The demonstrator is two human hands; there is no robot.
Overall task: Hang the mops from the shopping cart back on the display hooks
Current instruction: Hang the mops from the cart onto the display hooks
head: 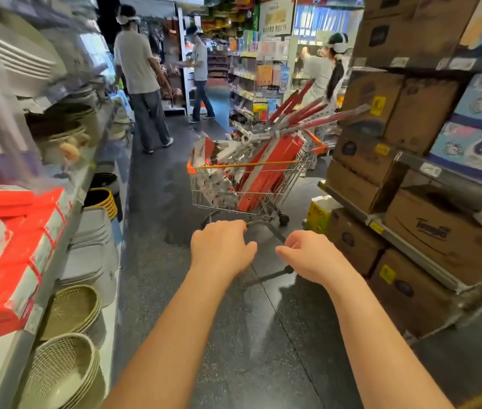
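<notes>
In the middle of a shop aisle, on the dark floor (174, 202), stands a wire shopping cart (248, 165) with an orange handle bar facing the camera. The mops (281, 149) lie inside it, packed in red and white sleeves, their heads down in the basket and their long handles sticking up and out over the cart's far right corner.

On the near side of the cart both bare forearms reach forward. The left hand (222, 249) and the right hand (307, 255) hover side by side, knuckles up, fingers loosely curled downward, and neither has hold of anything. They overlap the cart's lower frame in the view, but I cannot tell whether they touch it.

Left of the cart runs a shelf (42, 326) carrying red packs (6, 261), grey trays (89, 231) and stacked woven baskets (68, 314). Right of the cart a rack holds cardboard boxes (422, 231), with a yellow box (319, 214) on the floor just beside it. Beyond the cart 3 people (138, 69) stand among further displays.
</notes>
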